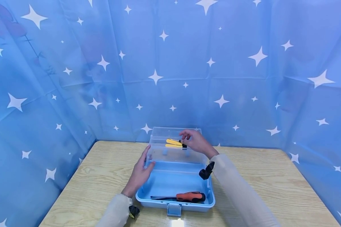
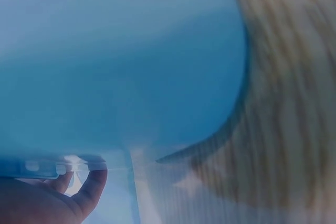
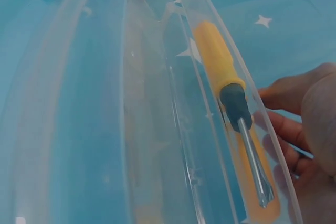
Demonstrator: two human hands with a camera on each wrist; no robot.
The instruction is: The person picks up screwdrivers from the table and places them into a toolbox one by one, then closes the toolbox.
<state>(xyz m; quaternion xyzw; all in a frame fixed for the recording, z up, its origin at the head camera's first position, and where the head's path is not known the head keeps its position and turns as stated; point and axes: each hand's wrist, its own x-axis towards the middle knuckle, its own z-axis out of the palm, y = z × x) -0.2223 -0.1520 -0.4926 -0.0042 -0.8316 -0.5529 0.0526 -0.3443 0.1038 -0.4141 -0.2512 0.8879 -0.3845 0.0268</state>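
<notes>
A light blue toolbox [image 1: 174,181] stands with its clear lid [image 1: 174,154] raised. My left hand [image 1: 140,171] holds the lid's left end, thumb on the inner side and fingers along the edge. In the left wrist view, that hand's fingers [image 2: 92,190] bend at the rim. Two yellow-handled screwdrivers [image 1: 174,142] lie in the lid's narrow compartment; one shows a dark collar and a metal shaft [image 3: 254,163]. My right hand [image 1: 197,143] is at the compartment's wall beside them, its fingers loosely bent. An orange-and-black screwdriver [image 1: 188,197] lies inside the box.
The box stands on a wood-grain table [image 1: 108,170], with its front latch [image 1: 174,209] hanging down. Behind and along the sides hangs a blue curtain [image 1: 182,63] with white stars.
</notes>
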